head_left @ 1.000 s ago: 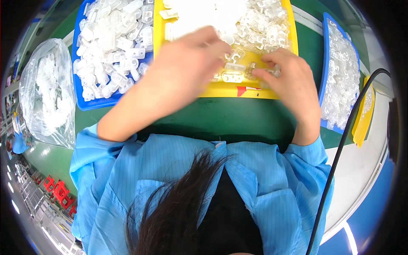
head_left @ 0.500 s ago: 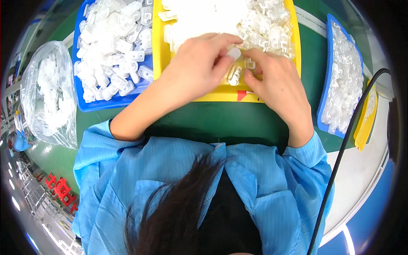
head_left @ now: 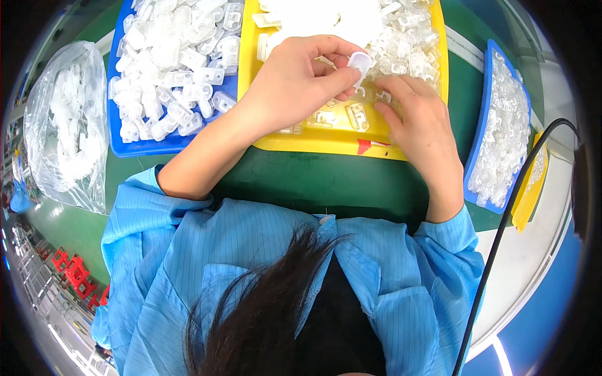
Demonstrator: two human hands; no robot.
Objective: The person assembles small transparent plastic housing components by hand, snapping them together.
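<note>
My left hand (head_left: 301,78) pinches a small white translucent plastic cover (head_left: 360,67) between thumb and fingers, above the yellow tray (head_left: 301,143). Lower down and to the right, my right hand (head_left: 417,116) has its thumb and index finger around a clear plastic part (head_left: 384,96), close to the tray floor. Its other fingers are curled and partly hidden. Loose near the tray's front lies another clear part (head_left: 357,117), with one more clear piece (head_left: 322,119) below my left hand. Clear parts (head_left: 411,41) are heaped at the tray's right, beside overexposed white pieces.
A blue tray (head_left: 135,147) full of white plastic pieces adjoins on the left, then a clear bag (head_left: 66,131) of white pieces. At right stand a blue tray (head_left: 473,166) of clear parts and a narrow yellow tray (head_left: 523,210). A black cable (head_left: 501,232) arcs past my right arm.
My left hand has risen slightly, turning the white cover upright and away from my right hand. The right hand has shifted a little right. The whole view has shifted slightly.
</note>
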